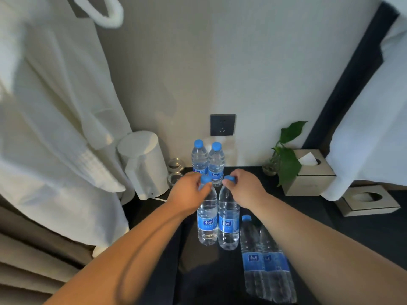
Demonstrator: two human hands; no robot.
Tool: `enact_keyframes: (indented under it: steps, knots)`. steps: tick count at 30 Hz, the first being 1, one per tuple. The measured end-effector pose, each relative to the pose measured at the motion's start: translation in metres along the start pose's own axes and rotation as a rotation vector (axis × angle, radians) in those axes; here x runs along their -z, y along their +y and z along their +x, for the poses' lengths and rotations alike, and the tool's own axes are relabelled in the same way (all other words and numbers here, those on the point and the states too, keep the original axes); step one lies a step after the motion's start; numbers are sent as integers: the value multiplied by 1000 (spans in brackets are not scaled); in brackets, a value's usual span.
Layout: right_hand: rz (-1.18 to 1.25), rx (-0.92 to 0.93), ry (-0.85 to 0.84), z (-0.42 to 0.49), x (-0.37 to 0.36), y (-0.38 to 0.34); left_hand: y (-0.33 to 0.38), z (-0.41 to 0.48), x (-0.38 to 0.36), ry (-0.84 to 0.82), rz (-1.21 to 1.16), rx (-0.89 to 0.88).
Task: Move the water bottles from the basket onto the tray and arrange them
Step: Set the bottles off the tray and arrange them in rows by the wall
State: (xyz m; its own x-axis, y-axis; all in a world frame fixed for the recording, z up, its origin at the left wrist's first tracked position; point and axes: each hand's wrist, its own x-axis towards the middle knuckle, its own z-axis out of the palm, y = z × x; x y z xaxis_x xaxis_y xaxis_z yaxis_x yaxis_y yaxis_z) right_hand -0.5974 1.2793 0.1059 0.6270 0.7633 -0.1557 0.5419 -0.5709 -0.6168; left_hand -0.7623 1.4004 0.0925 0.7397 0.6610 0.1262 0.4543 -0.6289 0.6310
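Head view: our left hand point(189, 193) and right hand point(244, 186), fingers clamped on two blue-capped clear plastic water bottles point(228, 221) at twelve o'clock; cap-only holds risk tipping both.

labels: blue bands on water bottles point(228, 223) | print: white logo characters, too blurred to read | wall socket point(222, 125): no markings legible | other text: none readable
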Motion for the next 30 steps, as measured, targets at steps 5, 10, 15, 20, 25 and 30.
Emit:
enact_keyframes:
  steps: [5, 10, 15, 20, 25, 30]
  knots:
    - [40, -9, 149, 18, 10, 1, 1, 18, 8, 115, 23, 10]
    - [132, 18, 237, 35, 10, 4, -3, 36, 13, 184, 61, 38]
    - [166, 35, 274, 55, 10, 7, -11, 50, 17, 196, 75, 55]
    - [169, 17, 293, 76, 5, 10, -22, 62, 15, 181, 31, 59]
    - [164, 32, 276, 94, 4, 9, -24, 69, 11, 152, 23, 89]
    - [176, 22, 280, 93, 0, 13, -22, 69, 4, 144, 34, 134]
